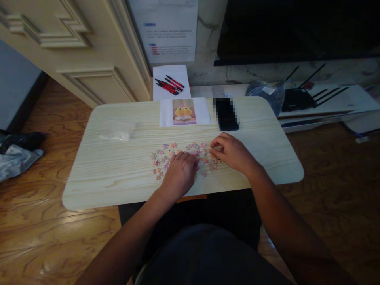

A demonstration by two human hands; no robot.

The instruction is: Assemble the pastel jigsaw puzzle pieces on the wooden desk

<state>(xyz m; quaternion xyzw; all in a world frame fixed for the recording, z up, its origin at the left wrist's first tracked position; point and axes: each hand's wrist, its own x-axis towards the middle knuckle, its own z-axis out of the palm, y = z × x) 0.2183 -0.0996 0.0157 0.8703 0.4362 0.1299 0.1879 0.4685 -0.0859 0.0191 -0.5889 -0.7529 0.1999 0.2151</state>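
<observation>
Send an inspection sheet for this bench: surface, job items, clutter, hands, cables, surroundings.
Surface: pale wood-grain table, rounded corners.
Job's things: small puzzle pieces, loosely spread near the near edge; printed picture of a yellow figure lying flat at the far edge.
Clutter: clear plastic bag on the left; dark phone right of the printed picture.
Hands: left hand over the pieces, fingers curled; right hand at their right side, thumb and fingers close together. Cannot tell whether either holds a piece.
Cables: nothing seen.
Surroundings: red-and-black pens on white paper beyond the table; black router with antennas at far right; wooden floor.
</observation>
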